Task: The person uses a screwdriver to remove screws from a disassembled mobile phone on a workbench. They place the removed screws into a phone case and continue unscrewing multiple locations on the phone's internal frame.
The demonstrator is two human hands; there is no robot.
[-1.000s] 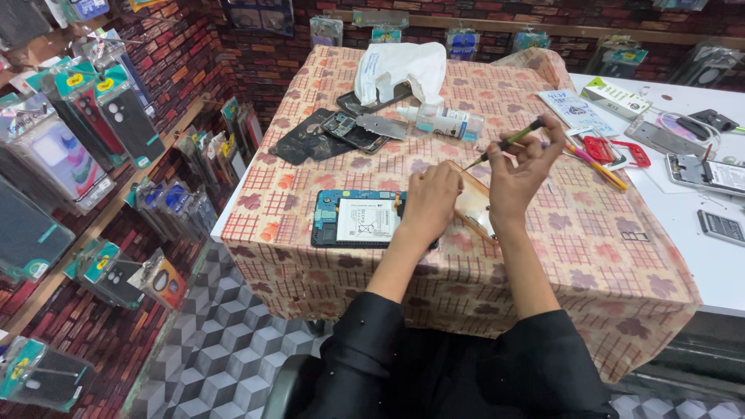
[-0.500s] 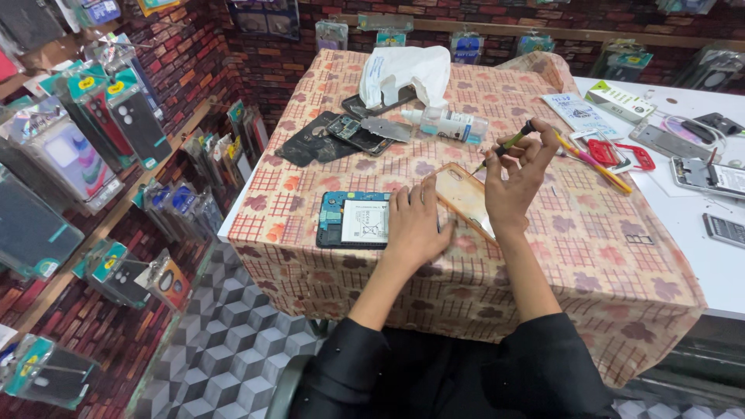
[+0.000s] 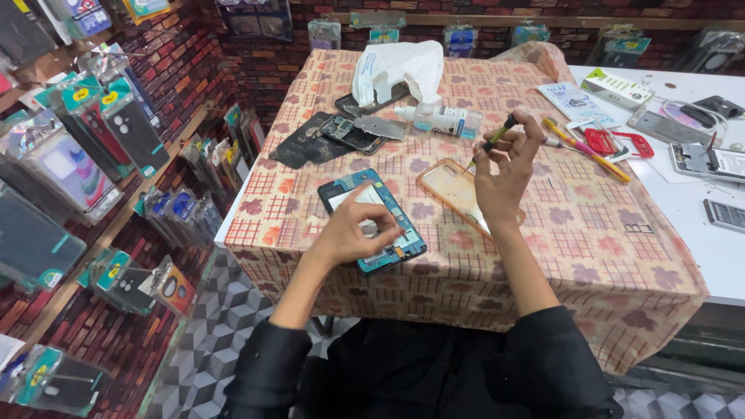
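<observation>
An opened phone (image 3: 371, 219) with a blue frame and exposed insides lies on the patterned tablecloth (image 3: 590, 240). My left hand (image 3: 349, 233) rests on it, fingers gripping its right part. My right hand (image 3: 500, 174) is raised above a clear orange-tinted phone case (image 3: 458, 190) and pinches a thin dark screwdriver (image 3: 497, 137), tip pointing down left.
Further back lie dark phone parts (image 3: 330, 140), a metal plate (image 3: 380, 126), a small white bottle (image 3: 438, 118) and a white plastic bag (image 3: 396, 66). Red tools (image 3: 609, 143) and other phones (image 3: 710, 159) sit at the right. Packaged phone cases (image 3: 93, 147) hang on the left brick wall.
My left hand moved left from the clear case onto the opened phone. The right hand stayed raised with the screwdriver. The camera view shifted slightly.
</observation>
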